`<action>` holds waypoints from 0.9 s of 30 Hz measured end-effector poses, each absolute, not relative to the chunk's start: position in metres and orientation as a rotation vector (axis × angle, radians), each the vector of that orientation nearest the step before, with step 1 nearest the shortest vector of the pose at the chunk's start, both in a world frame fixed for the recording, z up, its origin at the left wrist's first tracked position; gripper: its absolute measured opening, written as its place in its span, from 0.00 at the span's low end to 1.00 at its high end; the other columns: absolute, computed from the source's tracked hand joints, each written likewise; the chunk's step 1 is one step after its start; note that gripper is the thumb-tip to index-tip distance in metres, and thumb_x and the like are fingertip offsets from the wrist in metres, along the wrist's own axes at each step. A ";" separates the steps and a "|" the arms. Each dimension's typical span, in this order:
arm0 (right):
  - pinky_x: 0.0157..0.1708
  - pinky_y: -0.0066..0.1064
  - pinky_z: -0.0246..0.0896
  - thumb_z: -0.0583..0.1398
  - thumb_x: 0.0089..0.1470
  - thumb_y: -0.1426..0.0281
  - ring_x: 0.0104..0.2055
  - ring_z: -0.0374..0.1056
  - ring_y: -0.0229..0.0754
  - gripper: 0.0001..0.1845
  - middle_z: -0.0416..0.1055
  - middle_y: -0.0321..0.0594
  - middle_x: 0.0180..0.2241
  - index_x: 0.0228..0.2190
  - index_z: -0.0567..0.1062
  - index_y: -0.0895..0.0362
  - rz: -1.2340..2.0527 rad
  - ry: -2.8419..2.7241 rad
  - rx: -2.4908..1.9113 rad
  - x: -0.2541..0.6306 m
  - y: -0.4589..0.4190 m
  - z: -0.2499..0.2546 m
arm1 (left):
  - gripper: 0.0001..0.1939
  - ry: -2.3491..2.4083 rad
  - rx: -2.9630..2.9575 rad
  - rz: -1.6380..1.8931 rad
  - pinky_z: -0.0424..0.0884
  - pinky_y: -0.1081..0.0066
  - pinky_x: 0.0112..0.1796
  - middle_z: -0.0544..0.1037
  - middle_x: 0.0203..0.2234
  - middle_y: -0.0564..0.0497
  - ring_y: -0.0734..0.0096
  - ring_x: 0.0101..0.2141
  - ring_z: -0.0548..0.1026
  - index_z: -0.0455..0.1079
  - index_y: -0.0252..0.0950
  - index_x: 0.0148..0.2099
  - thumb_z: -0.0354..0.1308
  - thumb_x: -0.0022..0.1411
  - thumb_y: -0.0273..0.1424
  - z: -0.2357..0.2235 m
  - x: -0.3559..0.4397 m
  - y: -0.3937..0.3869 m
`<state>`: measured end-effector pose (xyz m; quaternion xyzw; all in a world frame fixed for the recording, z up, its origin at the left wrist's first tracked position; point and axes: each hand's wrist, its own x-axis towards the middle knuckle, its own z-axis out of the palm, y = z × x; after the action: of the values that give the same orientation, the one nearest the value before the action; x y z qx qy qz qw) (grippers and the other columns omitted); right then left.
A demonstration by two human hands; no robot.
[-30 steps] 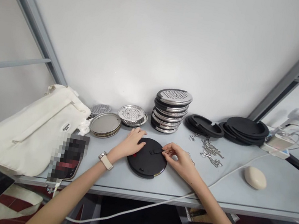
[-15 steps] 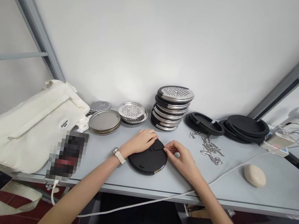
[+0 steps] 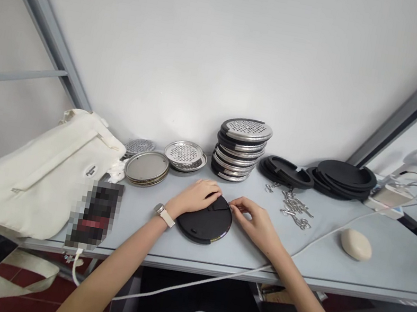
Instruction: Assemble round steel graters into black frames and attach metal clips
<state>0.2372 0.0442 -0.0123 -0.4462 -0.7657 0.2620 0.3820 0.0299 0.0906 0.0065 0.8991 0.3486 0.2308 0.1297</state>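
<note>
One black disc (image 3: 202, 225) lies flat on the table (image 3: 308, 254), in front of the person. The left hand (image 3: 201, 196), part curled, rests across its far left side, probably to stop it sliding; whether the fingers grip the rim is hidden. The right hand (image 3: 249, 217) has thumb and forefinger brought together at the disc's right edge, apparently on one slim piece (image 3: 231, 206) too small to make out – a fingertip pinch suits something so fine.

Right of the disc, past the right hand, lie metal clips (image 3: 294, 203), perhaps loose there for easy picking; they overlap too much to count. Just beyond the disc rises one tall stack (image 3: 241, 154) of perforated metal plates in black holders, seemingly piled up to save room – roughly seven, the layers hard to separate. Beyond it to the right are two piles of black holders: a nearer pile (image 3: 289, 174) and a farther pile (image 3: 346, 176).

Beyond it to the left sit one pile of plain metal discs (image 3: 146, 168) and two groups of perforated plates, a near group (image 3: 183, 154) and a far group (image 3: 139, 146), apparently sorted by kind. Farther left is one white bag (image 3: 56, 172); well to the right, one pebble-shaped object (image 3: 356, 244).
</note>
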 end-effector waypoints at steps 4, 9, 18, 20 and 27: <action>0.43 0.36 0.64 0.53 0.58 0.65 0.39 0.70 0.43 0.09 0.74 0.39 0.36 0.36 0.72 0.53 0.649 -1.949 -1.118 0.238 0.043 -0.013 | 0.12 1.008 2.611 0.736 0.57 0.62 0.52 0.74 0.43 0.50 0.65 0.45 0.69 0.70 0.38 0.45 0.46 0.67 0.33 0.012 0.032 0.084; 0.42 0.37 0.65 0.54 0.58 0.62 0.39 0.70 0.45 0.08 0.73 0.40 0.35 0.36 0.69 0.52 0.620 -1.884 -1.105 0.237 0.043 -0.015 | 0.10 0.859 2.468 0.767 0.61 0.64 0.49 0.77 0.40 0.50 0.65 0.44 0.71 0.72 0.38 0.43 0.53 0.64 0.35 0.019 0.038 0.080; 0.32 0.31 0.60 0.52 0.60 0.59 0.30 0.66 0.41 0.12 0.72 0.38 0.28 0.34 0.70 0.53 0.540 -1.888 -1.200 0.236 0.042 -0.014 | 0.08 0.875 2.191 0.922 0.68 0.71 0.39 0.77 0.33 0.50 0.71 0.35 0.73 0.72 0.34 0.37 0.56 0.61 0.33 0.012 0.042 0.084; 0.30 0.30 0.58 0.52 0.60 0.59 0.27 0.64 0.39 0.13 0.71 0.36 0.26 0.32 0.70 0.53 0.547 -1.922 -1.206 0.236 0.042 -0.014 | 0.07 0.878 2.185 0.927 0.68 0.72 0.38 0.77 0.33 0.50 0.71 0.34 0.73 0.72 0.34 0.37 0.55 0.61 0.32 0.009 0.042 0.085; 0.27 0.29 0.55 0.48 0.61 0.61 0.24 0.59 0.38 0.13 0.65 0.33 0.22 0.28 0.65 0.53 0.617 -2.045 -1.167 0.232 0.039 -0.011 | 0.07 0.832 2.217 0.870 0.67 0.72 0.38 0.77 0.33 0.50 0.72 0.34 0.73 0.73 0.33 0.37 0.54 0.62 0.30 0.009 0.041 0.085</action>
<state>0.2324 0.0390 -0.0106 -0.4496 -0.7882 0.2378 0.3464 0.0408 0.0849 0.0089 0.8370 0.3143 0.3286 0.3045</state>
